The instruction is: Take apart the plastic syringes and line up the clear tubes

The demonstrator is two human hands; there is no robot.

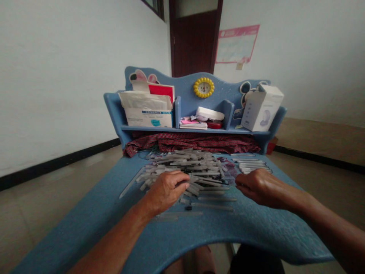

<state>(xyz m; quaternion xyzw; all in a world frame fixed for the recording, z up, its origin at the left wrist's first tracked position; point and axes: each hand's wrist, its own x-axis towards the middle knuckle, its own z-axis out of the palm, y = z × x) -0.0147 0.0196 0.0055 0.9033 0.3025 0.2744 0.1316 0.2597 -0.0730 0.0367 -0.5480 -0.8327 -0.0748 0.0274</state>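
A large heap of clear and frosted pen barrels (196,161), with dark caps among them, is spread over the blue desk. At its near left edge is my left hand (168,188), thumb and forefinger a little apart over the pieces, with nothing visible between them. My right hand (256,186) is closed right of the heap, its fingers curled in; whatever they may hold is hidden. Just beyond it lies a row of pens (253,165) side by side. A small black cap (188,208) and a few loose barrels (212,206) lie nearer to me.
The blue desk (228,228) has a curved front edge. Checked cloth (194,141) lies bunched beneath the shelf at the back. On the shelf stand a mask box (149,118), small notebooks (193,125) and a white box (264,108). A yellow-rimmed clock (203,88) is on the backboard.
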